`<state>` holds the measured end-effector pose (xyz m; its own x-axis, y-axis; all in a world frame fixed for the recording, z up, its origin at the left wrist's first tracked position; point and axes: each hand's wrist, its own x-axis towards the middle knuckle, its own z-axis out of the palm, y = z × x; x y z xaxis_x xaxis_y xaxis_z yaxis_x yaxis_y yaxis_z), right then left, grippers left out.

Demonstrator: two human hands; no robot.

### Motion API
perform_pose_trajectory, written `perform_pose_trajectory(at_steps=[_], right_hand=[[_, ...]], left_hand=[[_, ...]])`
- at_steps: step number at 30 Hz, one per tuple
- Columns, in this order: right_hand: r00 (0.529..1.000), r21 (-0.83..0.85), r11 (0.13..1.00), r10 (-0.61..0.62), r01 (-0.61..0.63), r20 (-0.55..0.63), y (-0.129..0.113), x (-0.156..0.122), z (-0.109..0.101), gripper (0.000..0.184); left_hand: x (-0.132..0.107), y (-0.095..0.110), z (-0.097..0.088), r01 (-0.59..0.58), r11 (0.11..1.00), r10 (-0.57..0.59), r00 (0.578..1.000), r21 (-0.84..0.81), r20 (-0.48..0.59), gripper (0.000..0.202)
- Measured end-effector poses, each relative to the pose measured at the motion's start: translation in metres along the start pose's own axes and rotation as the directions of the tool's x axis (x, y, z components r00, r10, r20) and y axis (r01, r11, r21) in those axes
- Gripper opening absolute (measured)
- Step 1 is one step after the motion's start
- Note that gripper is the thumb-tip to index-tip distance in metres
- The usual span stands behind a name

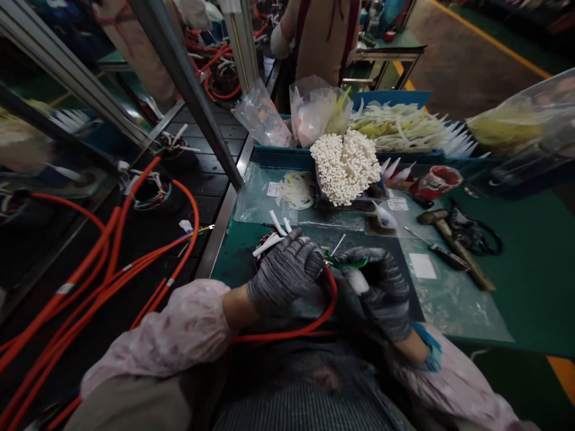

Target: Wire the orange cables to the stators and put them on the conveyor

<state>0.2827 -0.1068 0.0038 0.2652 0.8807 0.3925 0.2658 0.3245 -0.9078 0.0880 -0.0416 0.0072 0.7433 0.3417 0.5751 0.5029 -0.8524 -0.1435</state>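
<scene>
My left hand [285, 272], in a grey knit glove, is closed over a round dark part [265, 246] with white sleeved leads sticking up from it. An orange cable [330, 302] loops out from under that hand toward my lap. My right hand [381, 287], also gloved, is curled shut around a white sleeve piece [358, 280] and touches a small green part [348, 261] with a thin metal pin beside it. Both hands meet over the green bench mat [530, 263] right in front of me.
A bundle of white tube ends [345, 164] stands ahead, with a blue tray of pale sleeves [399, 126] and plastic bags behind. A hammer [453, 246] and screwdriver [438, 251] lie right. Orange cables [112, 257] and similar parts cover the left conveyor. Another person [321, 36] stands beyond.
</scene>
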Motion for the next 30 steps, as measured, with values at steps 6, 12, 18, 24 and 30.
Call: perform_pose_trajectory(at_steps=[6,12,18,24,30], right_hand=[[0.998,0.341,0.940,0.018,0.002,-0.055,-0.010,0.008,0.016,0.028],[0.982,0.035,0.999,0.025,-0.032,0.188,-0.013,0.007,-0.019,0.053],[0.962,-0.029,0.997,-0.067,0.077,0.264,-0.017,0.004,-0.034,0.021],[0.993,-0.004,0.996,0.087,-0.087,0.074,-0.010,-0.012,-0.016,0.014],[0.965,0.037,0.984,0.179,-0.175,-0.192,0.009,-0.005,0.020,0.017]], left_hand=[[-0.009,0.007,0.001,0.025,0.999,-0.028,0.996,-0.033,-0.089,0.032],[-0.009,-0.010,-0.008,0.051,0.968,-0.065,0.997,-0.246,-0.049,0.024],[-0.011,-0.010,0.000,0.031,0.944,-0.027,0.999,-0.329,0.016,0.026],[-0.005,-0.011,0.005,-0.052,0.992,0.044,0.997,-0.114,-0.070,0.028],[-0.005,0.014,0.006,0.006,0.997,0.003,0.994,0.082,-0.112,0.032]])
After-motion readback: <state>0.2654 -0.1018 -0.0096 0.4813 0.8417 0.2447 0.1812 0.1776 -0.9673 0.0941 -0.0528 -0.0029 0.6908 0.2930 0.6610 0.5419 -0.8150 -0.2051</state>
